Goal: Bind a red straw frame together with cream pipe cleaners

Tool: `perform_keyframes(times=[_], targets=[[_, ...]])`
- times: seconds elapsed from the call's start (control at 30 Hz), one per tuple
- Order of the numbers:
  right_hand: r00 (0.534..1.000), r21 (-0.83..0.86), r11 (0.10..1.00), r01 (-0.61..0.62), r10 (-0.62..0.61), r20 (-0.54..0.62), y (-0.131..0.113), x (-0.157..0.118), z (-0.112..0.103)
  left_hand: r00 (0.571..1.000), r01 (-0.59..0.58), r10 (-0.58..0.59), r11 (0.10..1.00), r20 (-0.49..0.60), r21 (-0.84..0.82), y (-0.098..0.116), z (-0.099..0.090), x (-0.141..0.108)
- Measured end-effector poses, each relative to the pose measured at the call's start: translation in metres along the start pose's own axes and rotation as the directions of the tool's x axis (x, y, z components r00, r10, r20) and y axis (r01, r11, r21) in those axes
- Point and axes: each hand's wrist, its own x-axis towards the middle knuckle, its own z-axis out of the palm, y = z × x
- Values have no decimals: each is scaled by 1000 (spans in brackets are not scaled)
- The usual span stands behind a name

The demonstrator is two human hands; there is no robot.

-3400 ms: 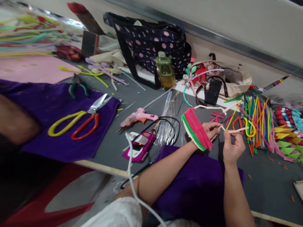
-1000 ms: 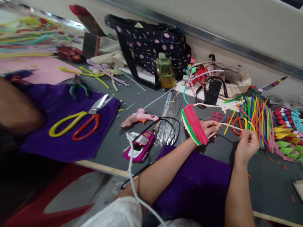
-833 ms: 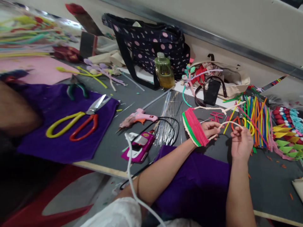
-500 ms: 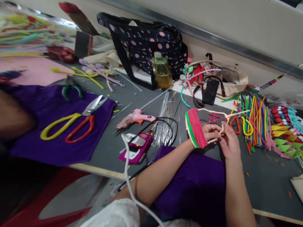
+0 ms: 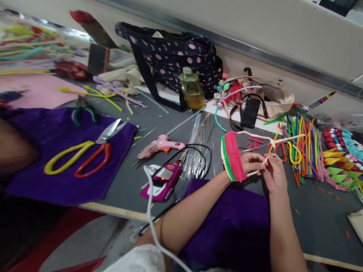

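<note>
A band of pink and green strips edged in white (image 5: pixel 235 156) surrounds my left wrist area. White cord (image 5: pixel 256 135) runs from its corners to a knot on the right, where one end sticks out. My left hand (image 5: pixel 252 163) is closed, its fingertips pinching the lower cord. Touching it, my right hand (image 5: pixel 274 173) is closed on the same cord, a loop of which curves over its fingers. Short pink pieces (image 5: pixel 254 143) lie behind the hands. Orange-and-yellow-handled scissors (image 5: pixel 295 152) rest just beyond the right hand.
A pink glue gun (image 5: pixel 163 144), a purple device (image 5: pixel 167 181) and thin clear strips (image 5: pixel 200 151) lie left of my hands. Large scissors (image 5: pixel 93 151) sit on purple cloth (image 5: pixel 85 190); another person's arm (image 5: pixel 17 147) is beside it. Colored sticks (image 5: pixel 304 147) lie right. A bottle (image 5: pixel 192 88) stands behind.
The cord end at my right hand, which stood up short before, now bends into a loop over the fingers. Both hands stay close together. The view has shifted slightly.
</note>
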Motion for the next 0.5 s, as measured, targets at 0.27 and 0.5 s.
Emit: perform_keyframes(times=[0.27, 0.5], targets=[[939, -265, 926, 269, -314, -143, 10, 4, 2, 944, -166, 202, 974, -261, 156, -9, 1, 2], [692, -728, 446, 520, -720, 54, 4, -9, 10, 873, -195, 350, 889, -339, 415, -4, 6, -1]])
